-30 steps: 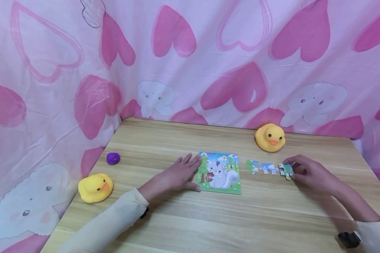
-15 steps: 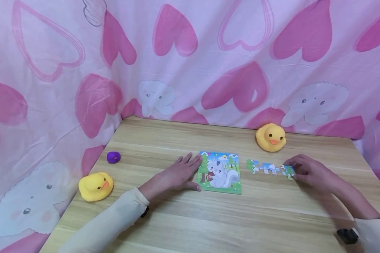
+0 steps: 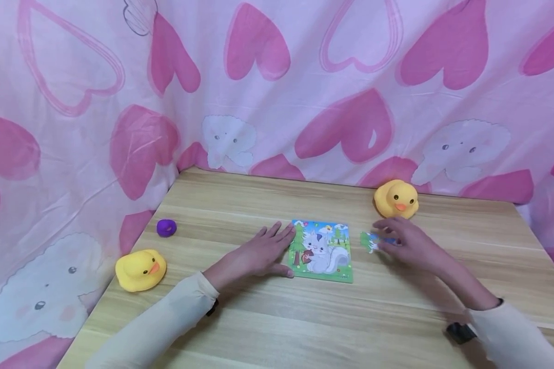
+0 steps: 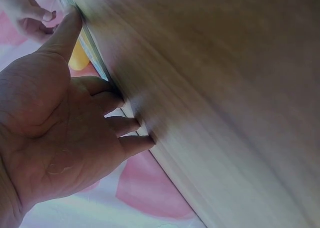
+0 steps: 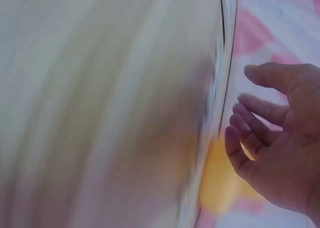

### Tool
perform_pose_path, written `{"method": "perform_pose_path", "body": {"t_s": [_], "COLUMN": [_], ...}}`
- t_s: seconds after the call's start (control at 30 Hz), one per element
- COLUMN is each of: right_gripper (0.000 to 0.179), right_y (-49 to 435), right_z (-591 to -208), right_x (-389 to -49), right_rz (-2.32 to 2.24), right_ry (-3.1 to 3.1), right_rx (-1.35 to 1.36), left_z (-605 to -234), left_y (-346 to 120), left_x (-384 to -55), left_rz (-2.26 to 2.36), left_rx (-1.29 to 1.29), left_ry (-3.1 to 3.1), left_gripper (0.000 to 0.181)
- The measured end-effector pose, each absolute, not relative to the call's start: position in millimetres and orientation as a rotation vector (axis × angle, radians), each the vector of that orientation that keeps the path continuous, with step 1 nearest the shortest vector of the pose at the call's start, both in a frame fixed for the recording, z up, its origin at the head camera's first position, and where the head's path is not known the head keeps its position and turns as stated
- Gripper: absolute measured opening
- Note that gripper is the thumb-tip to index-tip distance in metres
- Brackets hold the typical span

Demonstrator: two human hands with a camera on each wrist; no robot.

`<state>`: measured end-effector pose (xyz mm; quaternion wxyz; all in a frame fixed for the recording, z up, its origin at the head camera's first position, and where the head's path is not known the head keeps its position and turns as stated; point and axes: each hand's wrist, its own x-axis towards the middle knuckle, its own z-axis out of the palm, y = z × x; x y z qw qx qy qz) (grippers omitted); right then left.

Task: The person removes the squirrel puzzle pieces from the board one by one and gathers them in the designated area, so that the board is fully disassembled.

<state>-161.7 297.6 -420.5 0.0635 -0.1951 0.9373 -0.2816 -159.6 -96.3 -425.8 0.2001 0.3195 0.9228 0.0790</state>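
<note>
A square picture board [image 3: 320, 256] showing a grey squirrel with a nut lies flat mid-table. My left hand [image 3: 258, 256] rests flat at its left side, fingers spread and thumb at the lower left corner; the left wrist view shows that palm [image 4: 55, 118] with straight fingers. To the right of the board is a short row of jigsaw pieces [image 3: 368, 242], green and blue. Over this row hovers my right hand [image 3: 411, 245], hiding most of it. In the right wrist view the right hand [image 5: 285, 133] has thumb and loosely bent fingers apart, nothing between them.
A yellow rubber duck [image 3: 396, 199] sits just behind the right hand. Another yellow duck [image 3: 140, 270] and a small purple object [image 3: 166, 228] stand near the table's left edge. A pink heart-patterned cloth [image 3: 268, 102] hangs behind the wooden table [image 3: 277, 318].
My right hand has let go of the rightmost jigsaw piece, now hidden, and moved left over the row. The left hand stays at the picture board.
</note>
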Motion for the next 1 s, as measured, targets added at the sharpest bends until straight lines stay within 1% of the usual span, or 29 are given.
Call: {"method": "perform_pose_path", "body": {"t_s": [0.2,0.43,0.67,1.0], "right_gripper": [0.050,0.049,0.056,0.060], "right_y": [233.8,177.3,151.4,140.9], "right_z": [-427.4,-428.0,-430.6,-434.9], "right_x": [-160.5,-159.0,-161.0,-158.8], "right_rz": [-1.074,-1.051,-0.938,-0.870], "right_ry": [2.681,2.560,2.602,2.683], "right_rx": [-0.600,-0.609,-0.637,-0.610], "left_z": [-426.2,-423.5,-422.6,-423.3], "left_y": [-95.3,-95.1,-94.6,-96.1], "left_x": [-160.2,-159.1,-159.8,-159.6], "left_rz": [0.208,0.202,0.187,0.202], "left_rx": [0.889,0.895,0.915,0.925], "left_ry": [2.577,2.582,2.586,2.587], "left_gripper": [0.107,0.107,0.107,0.105]}}
